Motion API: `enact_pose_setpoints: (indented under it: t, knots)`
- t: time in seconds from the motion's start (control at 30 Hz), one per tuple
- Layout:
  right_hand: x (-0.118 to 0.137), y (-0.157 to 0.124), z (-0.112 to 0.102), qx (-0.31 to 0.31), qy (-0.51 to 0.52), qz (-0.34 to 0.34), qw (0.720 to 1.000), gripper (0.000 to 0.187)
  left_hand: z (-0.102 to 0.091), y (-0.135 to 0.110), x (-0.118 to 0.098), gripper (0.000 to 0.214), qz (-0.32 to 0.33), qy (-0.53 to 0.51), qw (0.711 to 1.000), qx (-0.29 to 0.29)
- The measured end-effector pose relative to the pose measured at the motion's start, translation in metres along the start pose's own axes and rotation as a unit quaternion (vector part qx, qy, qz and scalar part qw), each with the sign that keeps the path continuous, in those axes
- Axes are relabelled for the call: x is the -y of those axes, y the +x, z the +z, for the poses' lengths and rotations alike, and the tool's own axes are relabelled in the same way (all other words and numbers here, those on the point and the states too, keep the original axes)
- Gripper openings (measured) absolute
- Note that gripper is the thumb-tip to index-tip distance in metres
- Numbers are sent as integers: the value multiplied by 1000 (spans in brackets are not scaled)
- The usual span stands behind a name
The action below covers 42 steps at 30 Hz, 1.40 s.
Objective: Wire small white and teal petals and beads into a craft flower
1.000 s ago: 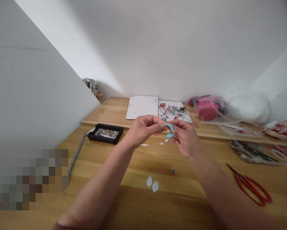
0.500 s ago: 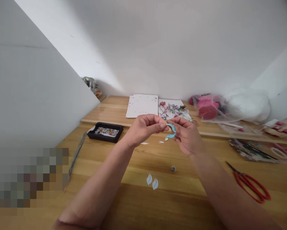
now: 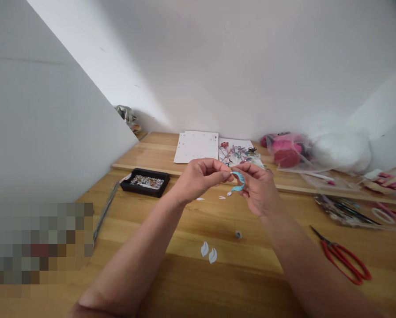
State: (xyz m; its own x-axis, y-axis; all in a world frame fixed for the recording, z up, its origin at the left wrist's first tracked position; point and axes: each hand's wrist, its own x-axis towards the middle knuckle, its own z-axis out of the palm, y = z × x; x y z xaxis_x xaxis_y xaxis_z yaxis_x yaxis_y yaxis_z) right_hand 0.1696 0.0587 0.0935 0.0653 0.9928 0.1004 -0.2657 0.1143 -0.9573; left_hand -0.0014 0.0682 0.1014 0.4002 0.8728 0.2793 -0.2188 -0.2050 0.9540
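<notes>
Both hands meet in the air above the wooden table, around a small light-blue strip [image 3: 241,181] bent into a C shape. My left hand [image 3: 206,176] is closed, with thumb and forefinger pinched at the strip's upper end. On the other side, my right hand [image 3: 259,187] is closed with its fingertips at the same end, the blue curve lying against its fingers. Below the hands lie small white slivers [image 3: 221,197]. Two white leaf-shaped pieces [image 3: 213,255] and a small round grey item [image 3: 238,235] rest nearer to me.
Red-handled scissors [image 3: 348,260] lie at the right. A black tray [image 3: 145,192] of beads stands at the left beside thin wires [image 3: 105,207]. Along the raised back shelf are white sheets [image 3: 198,148], colourful ornaments [image 3: 239,152] and bagged pink items [image 3: 287,150].
The blue strip has shifted slightly right in the fingers, and its curve shows a little more. Both hands keep their pinch. The view has moved a little.
</notes>
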Motion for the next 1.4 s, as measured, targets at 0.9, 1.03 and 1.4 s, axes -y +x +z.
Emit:
enact_pose_setpoints:
  t: [0.9, 1.03, 1.4]
  knots:
    - [7, -25, -4, -51, -349, -366, 861, 4, -2, 5, 9, 13, 16, 156, 985, -68]
    - [9, -12, -10, -45, -280, -299, 911, 7, 1, 1, 12, 14, 17, 127, 992, 3]
    - [-14, 0, 4, 57, 87, 104, 989, 24, 0, 5, 7, 18, 52, 49, 994, -81]
